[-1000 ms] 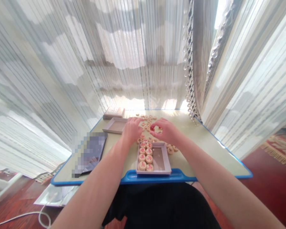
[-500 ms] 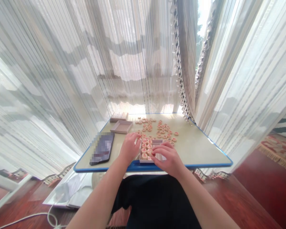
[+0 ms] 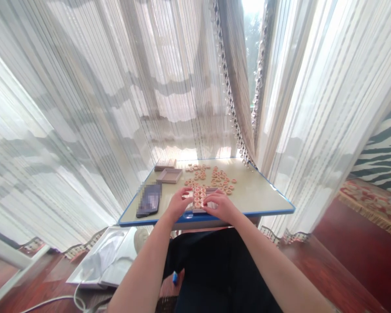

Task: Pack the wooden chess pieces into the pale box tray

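Observation:
A small shallow box [image 3: 200, 210] sits at the near edge of the table and holds rows of round wooden chess pieces [image 3: 198, 196] with red marks. My left hand [image 3: 178, 203] rests beside the box, its fingers stretched along the box's left side. My right hand [image 3: 220, 206] hovers over the right half of the box with its fingers curled down into it. Whatever the fingertips hold is hidden. Several loose chess pieces [image 3: 217, 176] lie scattered on the table beyond the box.
The cream table has a blue rim [image 3: 267, 212] and is hemmed in by sheer curtains [image 3: 84, 108]. An empty tray [image 3: 170, 175] and a closed box [image 3: 165, 164] stand at the far left. A dark phone [image 3: 149, 200] lies left of my hand.
My right hand came back from the loose pieces to the box with a piece pinched in it. My left hand moved back beside the box. The camera pulled away and tilted up.

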### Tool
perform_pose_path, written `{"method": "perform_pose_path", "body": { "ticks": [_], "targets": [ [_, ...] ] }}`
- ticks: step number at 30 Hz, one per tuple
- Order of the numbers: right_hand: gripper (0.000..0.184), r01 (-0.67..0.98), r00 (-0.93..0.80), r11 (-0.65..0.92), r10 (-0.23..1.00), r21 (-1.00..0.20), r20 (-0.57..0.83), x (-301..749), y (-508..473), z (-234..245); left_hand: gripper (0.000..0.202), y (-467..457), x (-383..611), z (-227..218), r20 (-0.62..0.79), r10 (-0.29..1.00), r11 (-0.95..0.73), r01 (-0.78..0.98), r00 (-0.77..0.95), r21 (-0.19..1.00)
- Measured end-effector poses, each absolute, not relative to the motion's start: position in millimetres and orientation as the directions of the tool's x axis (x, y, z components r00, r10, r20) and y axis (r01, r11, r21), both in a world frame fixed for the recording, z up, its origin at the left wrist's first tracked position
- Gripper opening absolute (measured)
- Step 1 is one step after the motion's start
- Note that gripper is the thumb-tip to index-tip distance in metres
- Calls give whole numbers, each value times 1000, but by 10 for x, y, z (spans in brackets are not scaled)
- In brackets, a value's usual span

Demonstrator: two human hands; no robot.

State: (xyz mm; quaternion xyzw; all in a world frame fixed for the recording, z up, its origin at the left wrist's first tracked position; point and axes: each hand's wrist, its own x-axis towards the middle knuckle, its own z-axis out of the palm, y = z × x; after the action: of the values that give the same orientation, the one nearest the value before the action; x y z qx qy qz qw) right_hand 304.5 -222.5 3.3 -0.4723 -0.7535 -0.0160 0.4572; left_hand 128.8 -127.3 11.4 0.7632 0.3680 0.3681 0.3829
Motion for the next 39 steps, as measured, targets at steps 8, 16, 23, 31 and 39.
{"method": "perform_pose_path", "body": {
  "ticks": [8,16,23,31,39],
  "targets": [
    [10,698,-133,544,737,-465,663,3079,-2169,-32,46,-1289,1319,100,294,801,-511,340,521,790],
    [8,706,-46,515,718,-487,694,3078,-2229,11,38,-1273,1311,106,265,802,-491,340,535,802],
    [10,747,-43,471,738,-469,673,3092,-2248,15,40,-1226,1306,43,301,790,-536,363,534,762],
    [12,769,-75,469,740,-433,668,3084,-2239,-4,37,-1268,1312,81,297,791,-537,377,534,755],
    [11,754,-60,430,797,-496,601,3090,-2184,4,35,-1278,1326,93,301,800,-529,374,518,762]
  ]
}}
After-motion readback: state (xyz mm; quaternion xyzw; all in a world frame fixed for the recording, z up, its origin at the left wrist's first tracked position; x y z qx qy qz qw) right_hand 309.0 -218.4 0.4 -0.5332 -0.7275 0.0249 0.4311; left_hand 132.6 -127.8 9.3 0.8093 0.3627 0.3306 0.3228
